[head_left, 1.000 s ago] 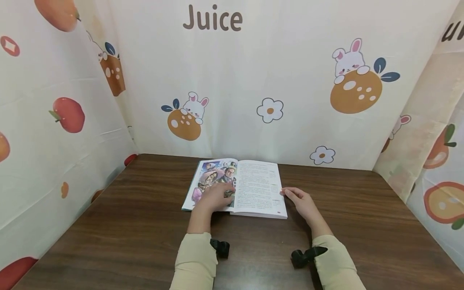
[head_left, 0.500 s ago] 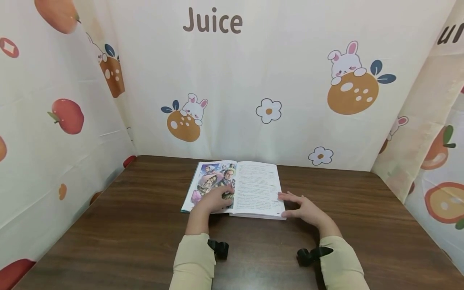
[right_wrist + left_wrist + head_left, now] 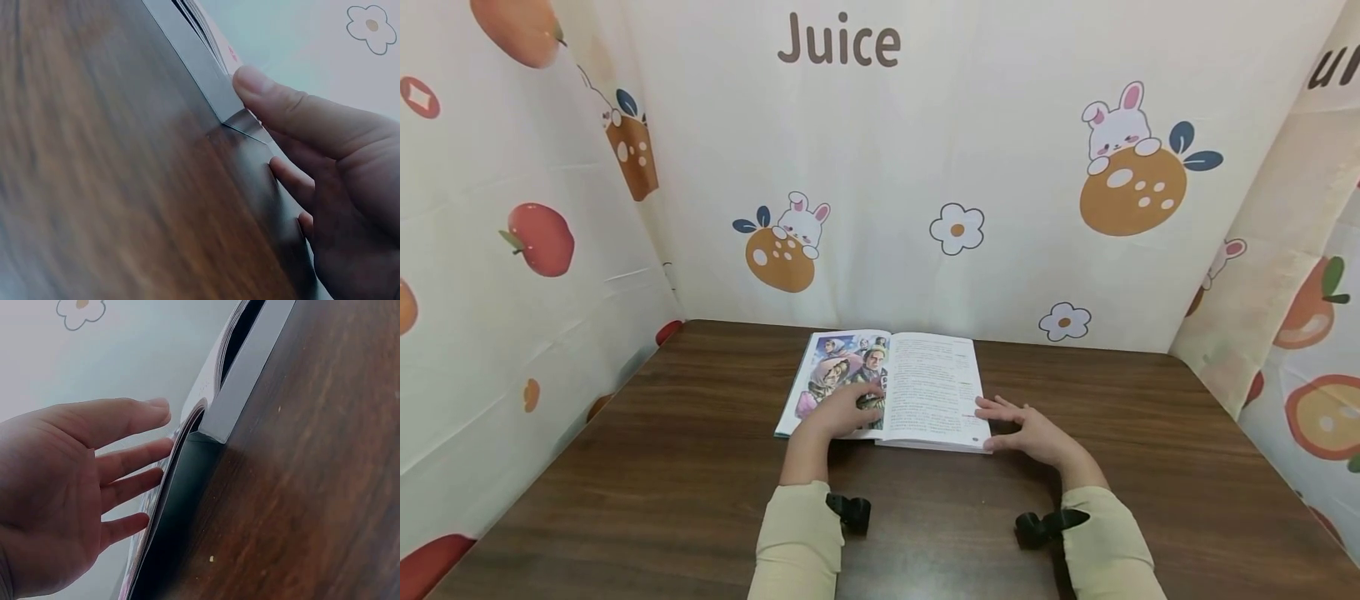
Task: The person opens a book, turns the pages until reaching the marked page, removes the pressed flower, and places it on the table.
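Note:
An open book (image 3: 929, 392) lies on the table, a colour illustration on its left page and printed text on its right page. My left hand (image 3: 837, 414) rests over the lower part of the illustrated page. In the left wrist view its fingers (image 3: 134, 456) are extended and reach to the page near the spine. At the book's lower right corner is my right hand (image 3: 1036, 435), fingers spread. The right wrist view has its thumb (image 3: 253, 81) at the corner of the pages, with the other fingers loosely bent beside the book's right side.
The brown wooden table (image 3: 647, 475) surrounds the book. Behind it hangs a white curtain (image 3: 880, 167) with rabbits, fruit and flowers, which continues along both sides. A black strap mount sits on each wrist, over pale sleeves (image 3: 801, 533).
My right hand went from pinching at the right page edge to spread fingers, slightly lower at the corner. In the last half second hardly anything moved. The left hand stayed on the page.

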{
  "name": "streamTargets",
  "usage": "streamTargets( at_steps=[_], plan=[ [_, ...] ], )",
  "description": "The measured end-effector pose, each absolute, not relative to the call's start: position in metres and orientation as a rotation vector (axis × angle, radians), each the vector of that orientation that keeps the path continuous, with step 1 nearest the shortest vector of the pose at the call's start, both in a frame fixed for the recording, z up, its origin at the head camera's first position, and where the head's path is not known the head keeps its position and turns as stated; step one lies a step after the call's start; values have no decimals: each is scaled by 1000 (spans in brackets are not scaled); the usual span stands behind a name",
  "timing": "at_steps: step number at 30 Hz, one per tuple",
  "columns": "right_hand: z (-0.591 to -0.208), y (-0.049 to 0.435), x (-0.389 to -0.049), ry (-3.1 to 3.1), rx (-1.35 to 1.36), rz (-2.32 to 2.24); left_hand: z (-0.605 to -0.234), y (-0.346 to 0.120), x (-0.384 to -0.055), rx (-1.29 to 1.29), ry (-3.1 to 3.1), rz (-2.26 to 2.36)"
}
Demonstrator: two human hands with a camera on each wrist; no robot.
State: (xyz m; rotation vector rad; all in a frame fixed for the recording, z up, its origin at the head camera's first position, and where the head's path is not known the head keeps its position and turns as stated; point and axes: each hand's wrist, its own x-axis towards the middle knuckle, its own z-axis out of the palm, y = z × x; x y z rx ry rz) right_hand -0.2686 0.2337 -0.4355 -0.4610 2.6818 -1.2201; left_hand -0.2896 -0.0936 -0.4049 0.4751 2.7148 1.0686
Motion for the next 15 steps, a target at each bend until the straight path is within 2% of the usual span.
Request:
streamTargets(
  at_steps=[15],
  plan=[
    [-434,232,-273,2732,-457,-1247,-402,-85,-292,453,2774,1015]
  ],
)
